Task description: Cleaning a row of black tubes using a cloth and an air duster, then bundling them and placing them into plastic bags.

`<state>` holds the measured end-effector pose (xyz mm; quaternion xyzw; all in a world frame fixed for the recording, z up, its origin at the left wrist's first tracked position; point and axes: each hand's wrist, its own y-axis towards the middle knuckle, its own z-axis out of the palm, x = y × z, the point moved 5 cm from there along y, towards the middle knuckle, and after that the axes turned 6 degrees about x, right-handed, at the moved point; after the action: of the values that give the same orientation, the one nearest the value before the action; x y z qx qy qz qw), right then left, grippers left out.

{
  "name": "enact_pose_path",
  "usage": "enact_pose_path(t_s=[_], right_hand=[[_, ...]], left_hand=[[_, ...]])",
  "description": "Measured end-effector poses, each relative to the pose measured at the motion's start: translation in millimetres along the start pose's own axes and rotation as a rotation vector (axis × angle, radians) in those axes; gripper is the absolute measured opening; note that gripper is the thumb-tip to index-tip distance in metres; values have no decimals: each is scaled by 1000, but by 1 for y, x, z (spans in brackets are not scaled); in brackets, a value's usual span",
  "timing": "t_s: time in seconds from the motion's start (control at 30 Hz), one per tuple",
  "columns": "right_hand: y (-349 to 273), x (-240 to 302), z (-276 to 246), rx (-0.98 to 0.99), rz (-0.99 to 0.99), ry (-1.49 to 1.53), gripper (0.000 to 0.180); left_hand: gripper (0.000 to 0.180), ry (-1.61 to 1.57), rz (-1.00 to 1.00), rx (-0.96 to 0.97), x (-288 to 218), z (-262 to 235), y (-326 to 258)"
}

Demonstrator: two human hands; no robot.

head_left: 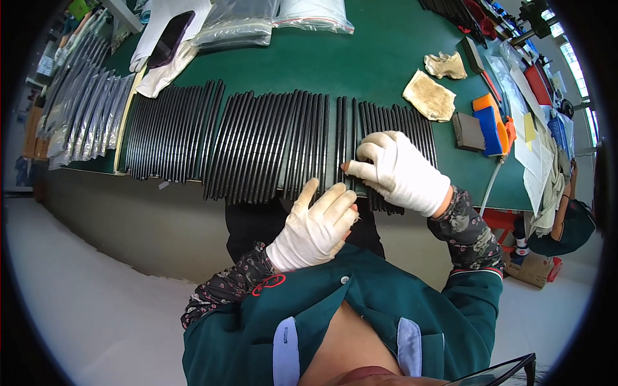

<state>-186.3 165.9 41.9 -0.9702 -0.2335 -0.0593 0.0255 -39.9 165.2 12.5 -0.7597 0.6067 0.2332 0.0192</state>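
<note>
Bright even daylight, window glare top right, fisheye bend & dark vignette at edges, sharp

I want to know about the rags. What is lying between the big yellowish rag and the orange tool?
In the head view, a dark grey block lies on the green table, between the big yellowish rag and the orange tool.

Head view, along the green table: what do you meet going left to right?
Bagged strips → long row of black strips → right hand → grey block → orange-and-blue tool → paper sheets.
</note>
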Motion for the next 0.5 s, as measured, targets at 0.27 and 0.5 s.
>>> enact_pose_path(t_s=[0.27, 0.5], right_hand=[[11, 0, -7, -102, -46, 135, 34], [29, 4, -4, 6, 11, 34, 36]], left_hand=[[42, 34, -111, -19, 17, -5, -12], [52, 4, -70, -11, 14, 1, -13]])
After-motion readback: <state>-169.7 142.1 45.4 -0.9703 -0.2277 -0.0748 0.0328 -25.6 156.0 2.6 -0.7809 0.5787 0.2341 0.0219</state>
